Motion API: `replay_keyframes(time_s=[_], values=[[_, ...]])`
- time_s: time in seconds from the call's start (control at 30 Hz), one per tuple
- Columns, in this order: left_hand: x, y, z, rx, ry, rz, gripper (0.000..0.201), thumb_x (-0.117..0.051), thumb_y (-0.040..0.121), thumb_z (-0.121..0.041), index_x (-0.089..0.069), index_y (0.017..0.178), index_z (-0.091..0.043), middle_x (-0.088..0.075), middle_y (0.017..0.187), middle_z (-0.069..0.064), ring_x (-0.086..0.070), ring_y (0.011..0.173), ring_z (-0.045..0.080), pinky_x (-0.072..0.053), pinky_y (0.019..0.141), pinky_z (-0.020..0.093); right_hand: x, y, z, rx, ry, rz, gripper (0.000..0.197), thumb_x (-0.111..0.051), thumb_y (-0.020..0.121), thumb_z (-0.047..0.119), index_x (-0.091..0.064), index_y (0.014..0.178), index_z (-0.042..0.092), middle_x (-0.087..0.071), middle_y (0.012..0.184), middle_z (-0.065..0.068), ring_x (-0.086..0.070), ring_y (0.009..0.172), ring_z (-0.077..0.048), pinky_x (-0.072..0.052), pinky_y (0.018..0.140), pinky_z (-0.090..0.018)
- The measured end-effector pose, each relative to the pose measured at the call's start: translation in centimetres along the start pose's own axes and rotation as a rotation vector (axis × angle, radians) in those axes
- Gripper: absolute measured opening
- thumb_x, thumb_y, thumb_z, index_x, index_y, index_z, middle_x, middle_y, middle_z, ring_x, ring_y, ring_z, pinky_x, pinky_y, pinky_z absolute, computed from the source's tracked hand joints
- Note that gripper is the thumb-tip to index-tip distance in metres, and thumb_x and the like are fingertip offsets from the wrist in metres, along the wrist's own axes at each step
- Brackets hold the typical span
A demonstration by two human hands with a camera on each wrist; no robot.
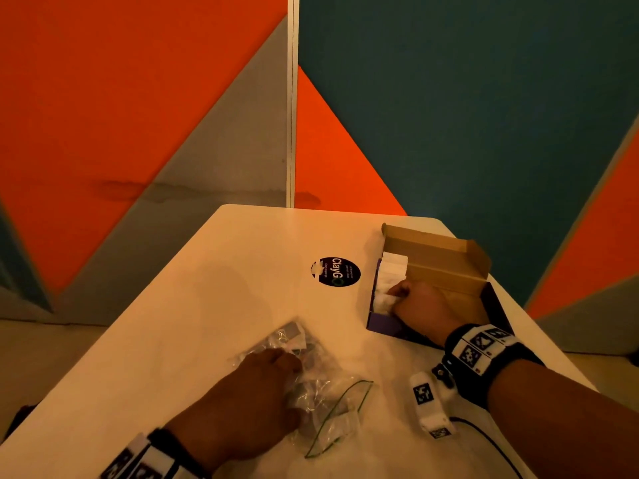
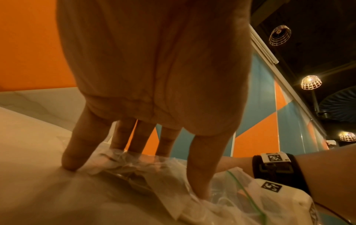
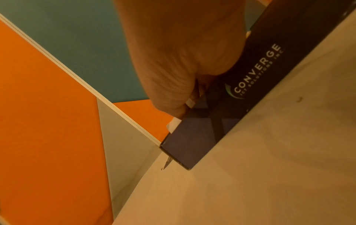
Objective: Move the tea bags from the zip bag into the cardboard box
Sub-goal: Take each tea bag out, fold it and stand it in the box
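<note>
A clear zip bag (image 1: 325, 392) with a green zip lies crumpled on the white table (image 1: 207, 305), with tea bags (image 2: 127, 172) inside it. My left hand (image 1: 280, 375) presses down on the bag with straight, spread fingers (image 2: 200, 175). At the right stands the open cardboard box (image 1: 446, 267), purple outside and brown inside, with white tea bags (image 1: 392, 271) stacked at its left end. My right hand (image 1: 401, 297) reaches into the box with curled fingers that pinch a white tea bag (image 3: 173, 123) against the box wall (image 3: 231, 99).
A round black sticker (image 1: 335, 272) is stuck on the table left of the box. A white tagged device (image 1: 428, 406) with a black cable lies near my right wrist. Orange, grey and teal wall panels stand close behind the table's far edge.
</note>
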State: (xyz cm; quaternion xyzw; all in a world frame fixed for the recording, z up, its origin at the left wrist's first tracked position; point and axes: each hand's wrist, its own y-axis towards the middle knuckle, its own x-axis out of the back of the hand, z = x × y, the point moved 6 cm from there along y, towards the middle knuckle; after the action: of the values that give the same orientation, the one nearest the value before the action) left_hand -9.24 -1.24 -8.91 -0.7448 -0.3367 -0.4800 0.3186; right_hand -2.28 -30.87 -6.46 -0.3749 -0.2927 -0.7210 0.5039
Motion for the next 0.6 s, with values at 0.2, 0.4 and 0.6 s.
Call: replay_keyframes(time_s=[0.2, 0.4, 0.6], values=[[0.4, -0.3, -0.4, 0.005, -0.013, 0.002, 0.07, -0.059, 0.085, -0.062, -0.033, 0.145, -0.039, -0.034, 0.147, -0.013, -0.038, 0.13, 0.013, -0.039, 0.109, 0.032, 0.5, -0.1, -0.6, -0.05, 0.122, -0.048, 0.03, -0.066, 0.083, 0.005, -0.066, 0.109, 0.02, -0.063, 0.111, -0.003, -0.056, 0.095, -0.018, -0.045, 0.077, -0.026], [0.4, -0.2, -0.4, 0.014, 0.002, -0.009, 0.072, -0.059, 0.083, -0.064, -0.034, 0.144, -0.037, -0.036, 0.148, -0.012, -0.037, 0.132, 0.014, -0.038, 0.11, 0.033, 2.5, -1.8, 0.4, -0.052, 0.14, -0.133, 0.033, -0.072, 0.086, 0.018, -0.061, 0.118, 0.021, -0.064, 0.11, -0.003, -0.055, 0.079, -0.011, -0.046, 0.071, -0.027], [0.4, -0.2, -0.5, -0.005, -0.001, -0.043, 0.068, -0.062, 0.083, -0.06, -0.039, 0.142, -0.035, -0.043, 0.145, -0.01, -0.042, 0.129, 0.013, -0.039, 0.105, 0.028, 3.3, -11.6, 5.8, 0.215, 0.093, 0.044, 0.01, -0.066, 0.093, 0.022, -0.072, 0.099, 0.027, -0.066, 0.09, 0.019, -0.06, 0.079, 0.0, -0.048, 0.07, -0.01]])
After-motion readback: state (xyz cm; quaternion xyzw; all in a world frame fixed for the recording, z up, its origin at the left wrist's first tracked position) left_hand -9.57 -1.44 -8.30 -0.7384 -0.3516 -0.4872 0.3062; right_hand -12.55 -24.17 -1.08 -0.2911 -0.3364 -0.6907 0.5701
